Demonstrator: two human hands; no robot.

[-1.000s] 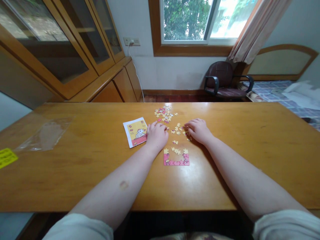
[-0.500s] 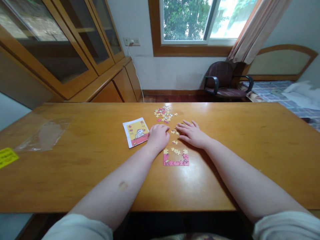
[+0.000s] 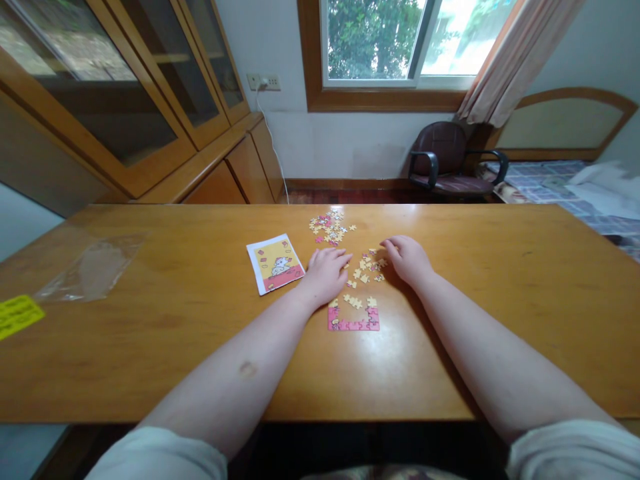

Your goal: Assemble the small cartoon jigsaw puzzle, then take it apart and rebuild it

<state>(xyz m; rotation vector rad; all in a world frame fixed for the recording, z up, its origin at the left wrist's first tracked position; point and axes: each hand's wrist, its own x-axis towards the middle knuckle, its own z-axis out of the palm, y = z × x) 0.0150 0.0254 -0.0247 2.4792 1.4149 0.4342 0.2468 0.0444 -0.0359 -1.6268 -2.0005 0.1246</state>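
My left hand [image 3: 327, 272] rests on the table with its fingers apart, at the left edge of a loose group of yellow puzzle pieces [image 3: 366, 269]. On the other side of that group my right hand [image 3: 404, 257] is curled, fingertips down beside the pieces; whether it holds one is too small to tell. Nearer to me lies a partly joined puzzle frame [image 3: 354, 326], pink along the bottom, with a short yellow strip [image 3: 353, 302] between its sides. Farther back is a pile of mixed pieces [image 3: 330, 227]. A picture sheet [image 3: 277, 265] lies left of my left hand.
On the wooden table [image 3: 190, 347], a clear plastic bag [image 3: 95, 267] and a yellow label [image 3: 19, 316] lie at the left. Beyond the table stand a glass-doored cabinet [image 3: 150, 87] and an armchair [image 3: 443, 157].
My right hand has moved right, uncovering the group of yellow pieces, and its fingers have curled. My left hand has shifted slightly right, with its fingers more spread.
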